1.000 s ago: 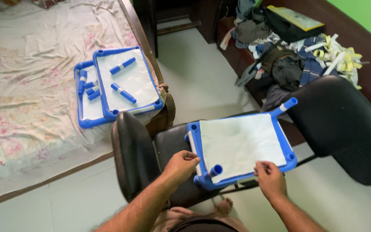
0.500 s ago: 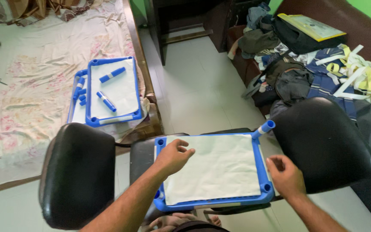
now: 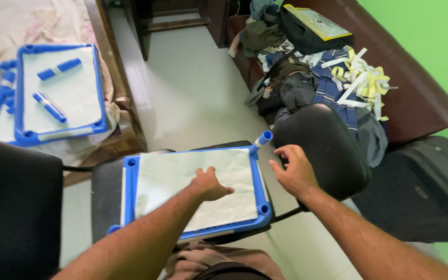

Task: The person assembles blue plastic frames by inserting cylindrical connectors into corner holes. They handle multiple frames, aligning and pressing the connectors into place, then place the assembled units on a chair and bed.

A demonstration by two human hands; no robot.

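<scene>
Panel: blue-framed white panel (image 3: 193, 192) lies flat on a black chair seat (image 3: 105, 186), blue peg (image 3: 262, 140) standing at its far right corner.
Left hand (image 3: 209, 185): fingers curled, pressing the white sheet.
Right hand (image 3: 294, 168): fingers spread, empty, beside the right edge near the peg.
Doing it well: hold the panel steady, seat pegs straight in the corner sockets.
Packages: flat yellow-green packet (image 3: 317, 22) on the sofa pile.
Second panel (image 3: 58, 93): on the bed, loose pegs on it.

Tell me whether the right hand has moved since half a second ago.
Yes. The right hand has gone from the near right corner of the blue-framed panel up toward the blue leg at its far right corner.
</scene>
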